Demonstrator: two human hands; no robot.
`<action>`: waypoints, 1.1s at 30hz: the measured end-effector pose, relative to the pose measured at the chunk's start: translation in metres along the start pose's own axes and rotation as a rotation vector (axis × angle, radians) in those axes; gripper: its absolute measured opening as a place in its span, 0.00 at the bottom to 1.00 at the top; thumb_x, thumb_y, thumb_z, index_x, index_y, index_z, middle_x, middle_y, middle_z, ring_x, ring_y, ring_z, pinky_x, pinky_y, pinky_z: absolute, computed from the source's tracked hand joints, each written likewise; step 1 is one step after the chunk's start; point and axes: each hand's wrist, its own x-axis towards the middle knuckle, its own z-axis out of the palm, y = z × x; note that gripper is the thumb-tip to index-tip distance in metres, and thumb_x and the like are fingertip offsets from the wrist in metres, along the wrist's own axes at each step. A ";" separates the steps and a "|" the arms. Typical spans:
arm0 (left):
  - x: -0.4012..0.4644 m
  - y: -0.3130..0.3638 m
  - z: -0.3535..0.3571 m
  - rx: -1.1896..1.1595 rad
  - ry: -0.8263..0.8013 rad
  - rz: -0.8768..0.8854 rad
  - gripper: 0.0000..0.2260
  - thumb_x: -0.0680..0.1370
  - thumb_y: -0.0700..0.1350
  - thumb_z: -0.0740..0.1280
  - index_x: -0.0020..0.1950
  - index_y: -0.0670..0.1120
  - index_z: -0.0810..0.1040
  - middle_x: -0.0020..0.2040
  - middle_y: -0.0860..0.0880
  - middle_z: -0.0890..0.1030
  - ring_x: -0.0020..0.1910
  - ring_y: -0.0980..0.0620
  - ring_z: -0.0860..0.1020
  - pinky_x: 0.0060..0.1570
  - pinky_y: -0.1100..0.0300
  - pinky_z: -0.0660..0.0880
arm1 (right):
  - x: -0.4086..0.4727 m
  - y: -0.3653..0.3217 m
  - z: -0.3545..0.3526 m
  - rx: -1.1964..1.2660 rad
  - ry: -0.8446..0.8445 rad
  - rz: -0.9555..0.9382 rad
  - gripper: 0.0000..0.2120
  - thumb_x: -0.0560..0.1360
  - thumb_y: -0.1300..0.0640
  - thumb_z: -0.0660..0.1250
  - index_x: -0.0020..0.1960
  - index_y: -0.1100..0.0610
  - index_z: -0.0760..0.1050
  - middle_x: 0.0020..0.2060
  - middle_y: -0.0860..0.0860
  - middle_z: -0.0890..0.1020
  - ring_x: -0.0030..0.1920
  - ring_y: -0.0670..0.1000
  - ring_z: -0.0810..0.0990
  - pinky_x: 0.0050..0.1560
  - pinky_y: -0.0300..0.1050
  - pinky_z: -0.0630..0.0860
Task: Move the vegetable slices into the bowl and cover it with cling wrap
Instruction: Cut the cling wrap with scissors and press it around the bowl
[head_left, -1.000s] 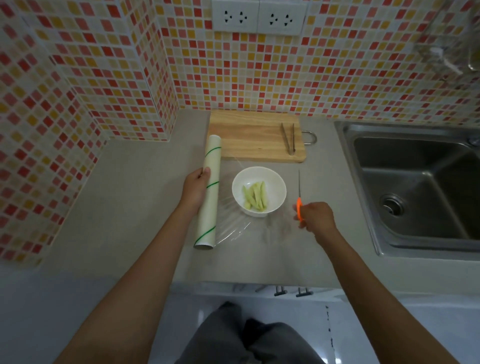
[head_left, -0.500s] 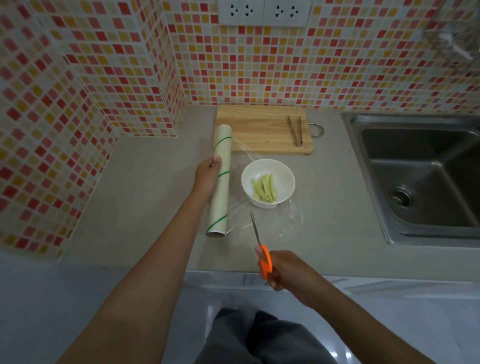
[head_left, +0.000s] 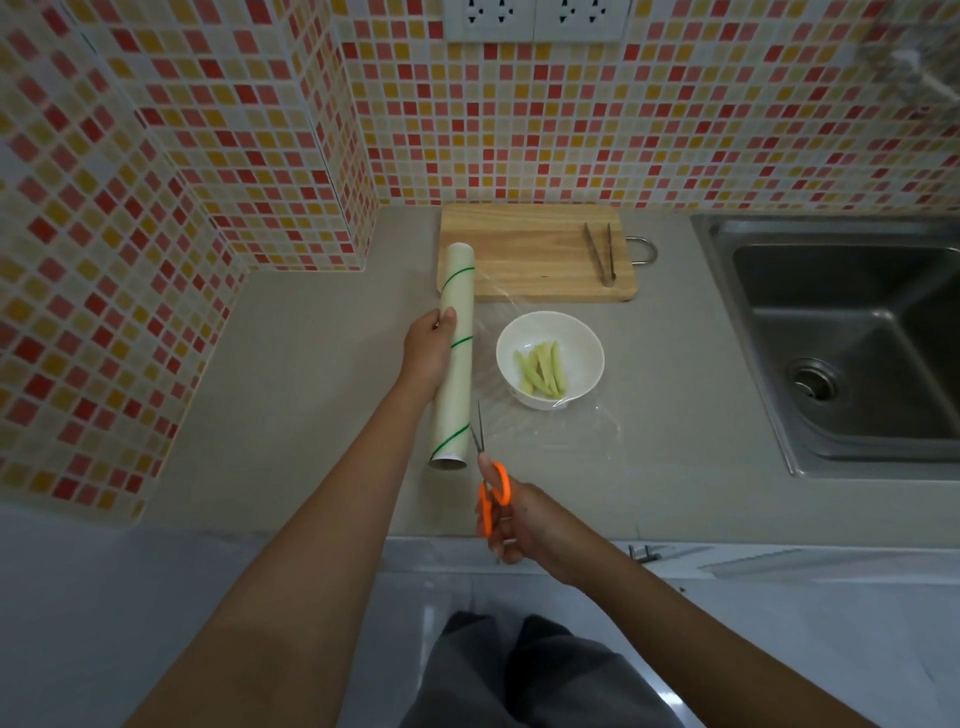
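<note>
Right hand (head_left: 524, 525): clamped on the orange scissors (head_left: 488, 483), nearer than the bowl; blades are pointed at the roll's near end.
Left hand (head_left: 431, 353): wrapped around the cling wrap roll (head_left: 456, 358), just left of the bowl.
Bowl (head_left: 550, 359): white; vegetable slices (head_left: 543, 369) are held inside, film is draped over it.
Cutting board (head_left: 537, 252): beyond the bowl; tongs (head_left: 601, 254) are laid on it.
Counter (head_left: 311, 389): grey.
Sink (head_left: 852, 338): right of the bowl.
Wall (head_left: 571, 130): mosaic tiles behind.

Bare counter (head_left: 311, 395) left of roll (head_left: 456, 358)
</note>
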 end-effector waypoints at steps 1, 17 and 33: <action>0.000 0.000 0.000 0.002 -0.003 0.002 0.12 0.81 0.48 0.58 0.45 0.41 0.74 0.40 0.42 0.73 0.40 0.50 0.70 0.42 0.56 0.65 | 0.003 -0.002 0.002 0.020 0.006 -0.011 0.28 0.71 0.31 0.60 0.39 0.58 0.71 0.30 0.53 0.76 0.26 0.50 0.70 0.28 0.40 0.63; 0.004 -0.002 0.001 -0.024 -0.009 -0.018 0.13 0.81 0.47 0.57 0.45 0.41 0.75 0.41 0.41 0.74 0.41 0.49 0.71 0.42 0.56 0.67 | 0.017 0.005 0.012 0.031 0.147 -0.156 0.26 0.74 0.33 0.58 0.38 0.57 0.72 0.24 0.48 0.78 0.20 0.45 0.69 0.26 0.36 0.65; 0.005 -0.002 0.001 0.033 -0.019 -0.028 0.13 0.81 0.48 0.57 0.42 0.41 0.72 0.39 0.40 0.72 0.39 0.48 0.70 0.41 0.56 0.66 | 0.006 0.000 0.011 0.033 0.066 -0.070 0.30 0.69 0.27 0.57 0.40 0.57 0.70 0.30 0.52 0.76 0.25 0.48 0.70 0.27 0.38 0.64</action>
